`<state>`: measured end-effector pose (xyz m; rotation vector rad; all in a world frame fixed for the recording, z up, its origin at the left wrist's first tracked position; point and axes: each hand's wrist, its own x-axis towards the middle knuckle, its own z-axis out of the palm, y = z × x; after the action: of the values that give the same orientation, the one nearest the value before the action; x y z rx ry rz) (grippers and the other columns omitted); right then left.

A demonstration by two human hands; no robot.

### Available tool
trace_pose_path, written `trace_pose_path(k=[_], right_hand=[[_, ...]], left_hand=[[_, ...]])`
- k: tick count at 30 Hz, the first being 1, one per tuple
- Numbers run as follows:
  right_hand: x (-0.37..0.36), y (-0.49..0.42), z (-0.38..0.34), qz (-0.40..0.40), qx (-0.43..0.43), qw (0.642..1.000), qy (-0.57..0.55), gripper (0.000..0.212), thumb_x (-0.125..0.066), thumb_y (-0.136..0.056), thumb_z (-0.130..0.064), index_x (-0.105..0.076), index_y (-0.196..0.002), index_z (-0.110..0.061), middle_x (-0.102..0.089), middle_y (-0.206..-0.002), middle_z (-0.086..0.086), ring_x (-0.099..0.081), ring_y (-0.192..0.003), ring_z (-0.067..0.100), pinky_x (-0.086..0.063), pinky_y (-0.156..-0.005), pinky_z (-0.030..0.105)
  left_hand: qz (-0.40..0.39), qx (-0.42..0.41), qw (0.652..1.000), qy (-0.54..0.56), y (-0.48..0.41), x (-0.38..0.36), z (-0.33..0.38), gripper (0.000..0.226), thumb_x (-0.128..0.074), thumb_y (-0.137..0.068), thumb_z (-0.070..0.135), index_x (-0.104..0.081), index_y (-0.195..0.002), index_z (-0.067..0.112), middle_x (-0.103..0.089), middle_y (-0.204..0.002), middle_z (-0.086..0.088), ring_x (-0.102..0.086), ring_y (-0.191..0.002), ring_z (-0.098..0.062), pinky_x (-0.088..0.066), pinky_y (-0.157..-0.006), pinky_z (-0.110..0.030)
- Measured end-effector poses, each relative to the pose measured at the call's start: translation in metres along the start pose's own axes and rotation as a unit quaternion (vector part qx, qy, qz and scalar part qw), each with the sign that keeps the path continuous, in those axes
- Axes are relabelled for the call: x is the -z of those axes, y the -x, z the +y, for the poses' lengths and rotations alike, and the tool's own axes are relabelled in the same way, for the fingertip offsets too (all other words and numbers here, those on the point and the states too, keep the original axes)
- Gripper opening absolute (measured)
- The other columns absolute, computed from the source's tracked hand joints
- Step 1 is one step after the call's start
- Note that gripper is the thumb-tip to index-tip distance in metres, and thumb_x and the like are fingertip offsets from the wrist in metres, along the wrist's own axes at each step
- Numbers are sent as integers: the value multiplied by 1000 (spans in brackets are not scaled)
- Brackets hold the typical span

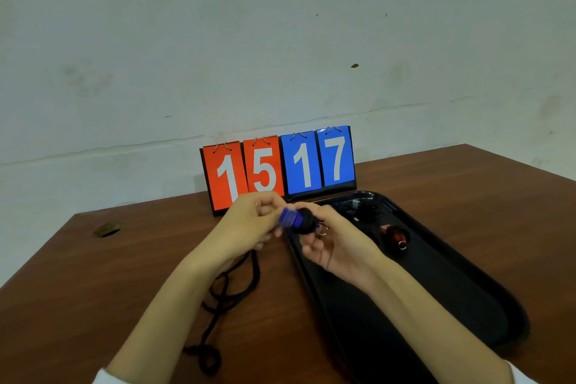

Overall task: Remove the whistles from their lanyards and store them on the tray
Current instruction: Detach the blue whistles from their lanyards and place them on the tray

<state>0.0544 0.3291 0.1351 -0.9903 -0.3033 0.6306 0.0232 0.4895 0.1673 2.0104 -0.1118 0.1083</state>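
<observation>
pinching the blue whistle (291, 217) at its blue end with the curled fingers of the left hand (252, 223), just over the left rim of the tray (452, 290) and clear of its floor.

gripping the dark round end of the same whistle with the right hand (338, 248), thumb and fingers curling round it, over the left part of the tray.

dangling a small metal ring (324, 230) from the whistle, beside the right fingers, above the tray.

trailing a black lanyard (230, 290) down from under the left hand and lying in loose loops on the table (93, 274), left of the tray and apart from it; not being possible to tell whether still joined to the whistle.

resting on the tray floor, right of the hands: a red whistle (397, 235) with its own ring at the near end.

resting on the tray near its far end: a black whistle (363, 210) with a grey mouthpiece.

standing upright just behind the far end of the tray: a flip scoreboard (277, 165), showing 15 on red cards and 17 on blue.
</observation>
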Motion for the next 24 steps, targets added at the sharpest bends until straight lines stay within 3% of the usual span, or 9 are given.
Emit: trace_pose_path(k=[2, 4, 9, 15, 19, 24], right_hand=[[1, 0, -2, 29, 2, 997, -69, 29, -65, -74, -26, -72, -97, -10, -52, -56, 2, -50, -46, 6, -53, -50, 19], [2, -1, -2, 57, 3, 991, -119, 28, -61, -82, -23, -67, -103, -5, -53, -55, 2, -53, -46, 6, -55, -51, 19], [8, -8, -1, 112, 32, 978, -171, 23, -56, -91, -19, -65, -103, -1, -52, -70, 7, -53, -61, 9, -56, -54, 22], [7, -10, 3, 137, 48, 973, -180, 23, -57, -90, -16, -64, -104, 2, -54, -67, 9, -57, -66, 13, -56, -54, 23], [5, -9, 4, 135, 48, 974, -176, 21, -56, -91, -15, -64, -99, 2, -58, -68, 11, -67, -58, 15, -58, -57, 25], [3, -10, 4, 122, 86, 982, -113, 25, -57, -90, -17, -64, -106, 2, -60, -65, 9, -59, -62, 13, -59, -67, 27]], left_hand=[[-3, -1, 999, 41, 0, -3, -1, 13, -54, -93, 14, -64, -93, 6, -55, -59, -5, -33, -38, -6, -26, -37, -15], [10, -10, 999, 45, 0, -8, -2, 9, -56, -92, 13, -64, -91, 10, -58, -60, -2, -35, -39, -8, -28, -37, -17], [111, -67, 991, -41, 1, -23, -4, 8, -63, -88, 12, -63, -90, 19, -68, -69, 2, -51, -45, -1, -41, -43, -13], [138, -122, 980, -74, 3, -31, -4, 15, -70, -82, 11, -64, -86, 24, -67, -83, 10, -65, -66, -5, -56, -63, -21], [129, -144, 977, -90, 3, -26, -6, 20, -71, -80, 9, -68, -89, 27, -68, -89, 13, -63, -83, 2, -52, -76, -15], [155, -186, 963, -121, 7, -26, -4, 21, -67, -83, 7, -70, -88, 27, -66, -88, 18, -61, -88, 4, -46, -79, -8]])
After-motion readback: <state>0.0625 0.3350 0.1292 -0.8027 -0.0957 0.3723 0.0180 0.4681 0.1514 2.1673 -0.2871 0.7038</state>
